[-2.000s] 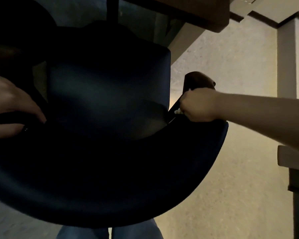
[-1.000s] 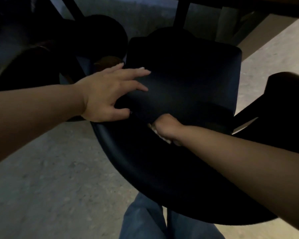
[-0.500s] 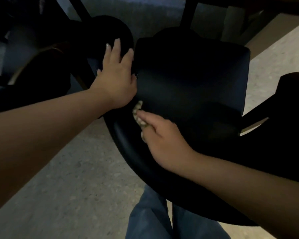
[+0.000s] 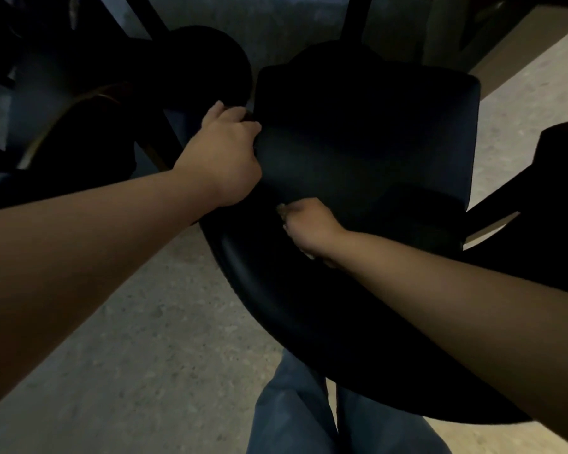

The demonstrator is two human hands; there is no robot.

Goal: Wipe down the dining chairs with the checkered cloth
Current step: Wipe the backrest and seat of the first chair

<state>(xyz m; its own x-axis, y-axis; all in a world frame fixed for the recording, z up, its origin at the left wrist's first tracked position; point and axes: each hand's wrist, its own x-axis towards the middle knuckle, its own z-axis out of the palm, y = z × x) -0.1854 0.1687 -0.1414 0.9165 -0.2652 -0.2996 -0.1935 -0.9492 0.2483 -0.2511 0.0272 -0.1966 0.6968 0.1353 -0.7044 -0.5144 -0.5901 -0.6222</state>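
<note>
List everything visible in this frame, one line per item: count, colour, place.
chair: one, black, centre, seat and curved backrest under both hands.
second chair: one, black, upper left, mostly in shadow.
cloth: one, pale, barely showing at the right hand's fingers; pattern not legible.
table: one, brown, upper right edge.
floor: grey speckled, lower left and right side.
jeans: blue, bottom centre.
left hand: grips the seat's left edge.
right hand: fingers curled, at the gap between seat and backrest.
</note>
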